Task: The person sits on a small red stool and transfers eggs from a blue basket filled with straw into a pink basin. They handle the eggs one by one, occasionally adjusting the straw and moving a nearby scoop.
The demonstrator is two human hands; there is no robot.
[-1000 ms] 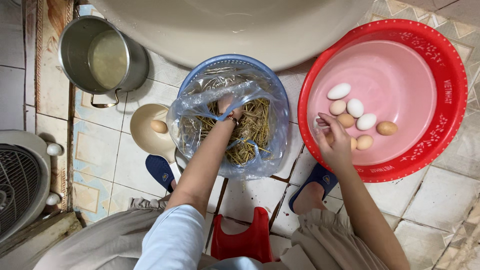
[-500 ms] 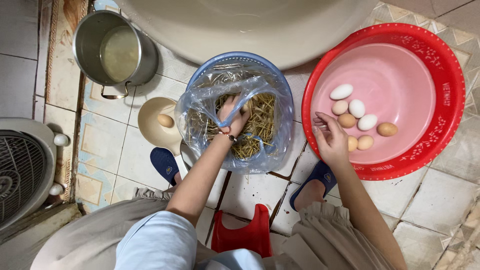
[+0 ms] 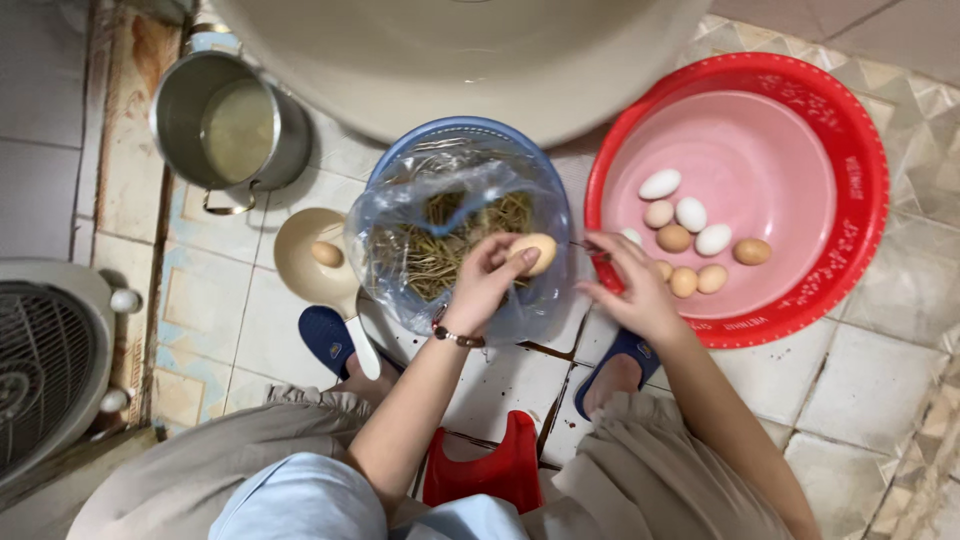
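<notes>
Over the straw-filled bag [image 3: 455, 235] in the blue basin [image 3: 460, 135], her left hand [image 3: 485, 285] pinches a tan egg [image 3: 535, 253]. The right hand [image 3: 630, 290] hovers open-fingered at the red basin's [image 3: 860, 180] near rim, beside more eggs [image 3: 690, 240].

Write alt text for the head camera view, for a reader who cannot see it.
Seen from above, a person's left hand lifts a tan egg over a clear plastic bag of dry straw set in a blue plastic basket. The right hand rests at the rim of a red plastic basin holding white and brown eggs. A steel pot stands to the left.
</notes>
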